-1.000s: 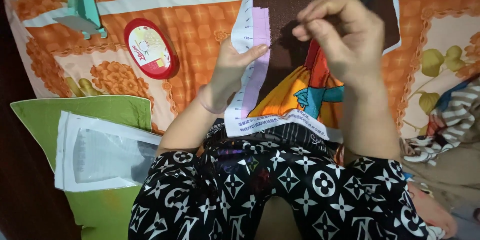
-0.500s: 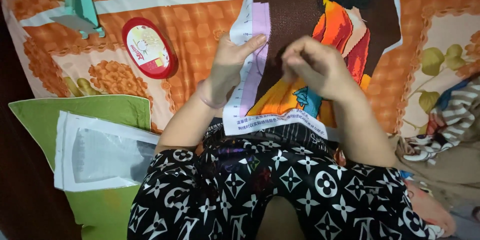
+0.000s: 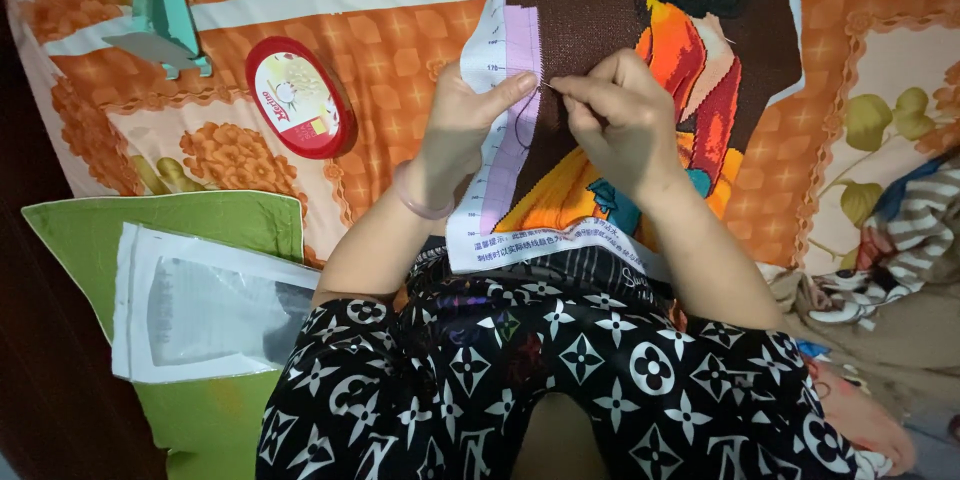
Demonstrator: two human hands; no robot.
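Observation:
A cross-stitch canvas [image 3: 620, 30] with a figure in an orange dress on a dark brown ground lies over my lap and the bed. My left hand [image 3: 465, 115] grips its left white edge, thumb on top near the purple strip. My right hand [image 3: 615, 110] pinches a thin needle [image 3: 548, 87] at the cloth, right next to my left thumb. A dark thread loops down from the needle over the canvas.
A red oval tin [image 3: 295, 95] and a teal plastic stand [image 3: 160, 20] lie on the orange floral bedsheet at the left. A green pillow [image 3: 160, 230] carries a clear plastic bag [image 3: 200, 305]. Crumpled clothes [image 3: 900, 260] lie at the right.
My right hand came down from a raised pull of the thread to the canvas and moved left to meet my left thumb. My left hand kept its hold on the edge.

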